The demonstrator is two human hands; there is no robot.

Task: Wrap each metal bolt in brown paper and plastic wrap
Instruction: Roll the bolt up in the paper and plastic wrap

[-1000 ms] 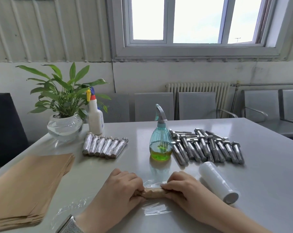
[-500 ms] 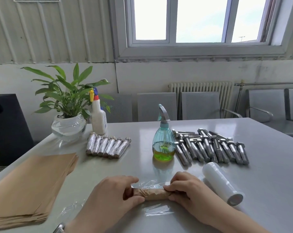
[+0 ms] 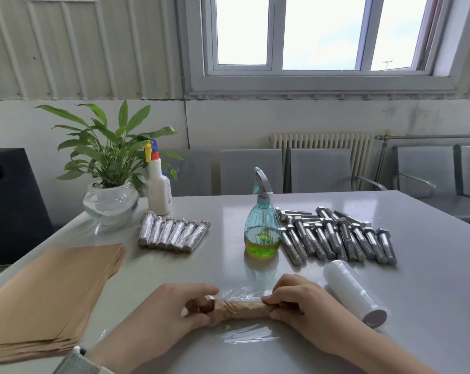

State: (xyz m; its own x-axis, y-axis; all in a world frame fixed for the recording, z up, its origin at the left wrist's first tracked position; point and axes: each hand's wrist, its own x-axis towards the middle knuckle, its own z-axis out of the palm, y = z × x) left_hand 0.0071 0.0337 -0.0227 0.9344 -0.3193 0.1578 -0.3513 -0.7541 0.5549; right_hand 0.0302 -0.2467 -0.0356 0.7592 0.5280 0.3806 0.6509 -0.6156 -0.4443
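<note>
At the lower centre of the frame, the left hand point(image 3: 174, 311) and right hand point(image 3: 298, 306) are each gripping one end of a paper-wrapped bolt point(image 3: 242, 310), fingers curled round it, over a sheet of plastic wrap point(image 3: 244, 337) lying on the table point(image 3: 430, 265). A wrap roll point(image 3: 352, 292) is lying just right of them, brown paper sheets point(image 3: 53, 290) at lower left. Farther back, wrapped bolts point(image 3: 173, 234) are sitting left of a spray bottle point(image 3: 262, 225), bare bolts point(image 3: 336, 236) right of it.

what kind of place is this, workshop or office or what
Probably an office or waiting room used as a packing bench: a row of grey metal chairs and a radiator under a window, with loose bolts on the table.
</note>
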